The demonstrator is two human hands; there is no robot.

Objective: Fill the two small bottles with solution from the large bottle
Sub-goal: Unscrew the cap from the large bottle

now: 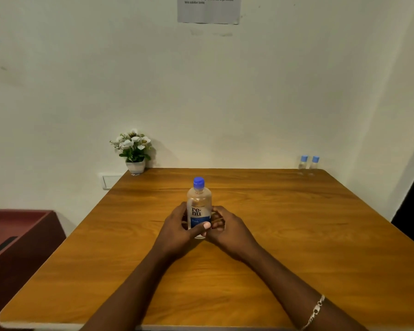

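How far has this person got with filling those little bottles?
Barely begun. Nothing looks done: the two small bottles stand capped at the far right corner of the table, and their fill level is too small to tell. In hand: the left hand and right hand both grip the large bottle, upright mid-table, its blue cap on. Left: uncap all three, pour into each small bottle, recap.

The large bottle point(198, 206) stands mid-table point(296, 235); 2 small bottles point(308, 162) far right.
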